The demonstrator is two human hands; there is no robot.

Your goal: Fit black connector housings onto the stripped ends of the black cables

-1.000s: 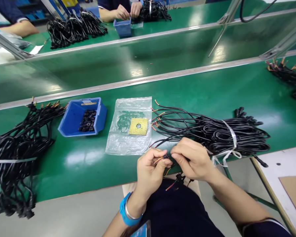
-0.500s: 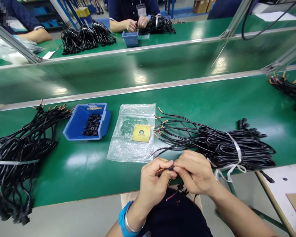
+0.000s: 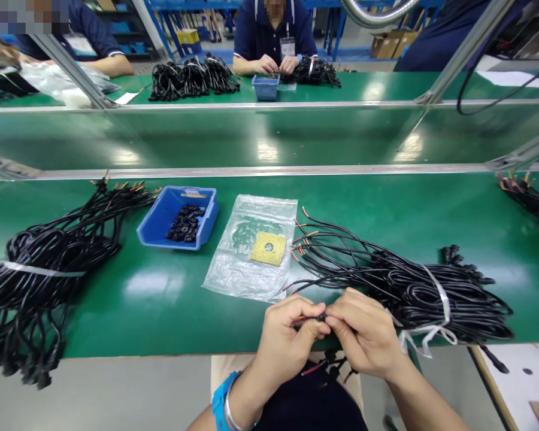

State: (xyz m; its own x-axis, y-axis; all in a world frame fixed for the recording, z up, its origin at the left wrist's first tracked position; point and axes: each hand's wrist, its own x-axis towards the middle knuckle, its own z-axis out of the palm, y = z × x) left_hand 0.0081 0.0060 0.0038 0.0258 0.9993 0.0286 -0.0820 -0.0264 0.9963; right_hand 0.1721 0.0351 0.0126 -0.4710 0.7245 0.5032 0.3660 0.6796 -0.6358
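My left hand (image 3: 287,338) pinches a cable end between thumb and forefinger, its thin red wires (image 3: 300,319) lying along the fingers. Fingertip to fingertip with it, my right hand (image 3: 366,335) is closed on the same cable. A small black piece (image 3: 321,317) shows where the fingertips meet; its exact form is partly covered. Below the hands, several loose cable ends with red wires (image 3: 313,367) hang near my lap. Just right of my hands lies a tied bundle of black cables (image 3: 413,287), stripped coloured wire ends pointing left.
A blue bin (image 3: 149,235) holds small black parts (image 3: 186,222). A yellow square pad (image 3: 269,248) lies on a clear plastic bag (image 3: 233,278). More black cables (image 3: 45,257) lie at left, others (image 3: 532,200) at far right. Across the metal rail (image 3: 251,171), a co-worker (image 3: 273,36) handles cables.
The view has tilted up and levelled, so the bench appears shifted in frame. Both hands keep their pinch on the cable, with little change in pose.
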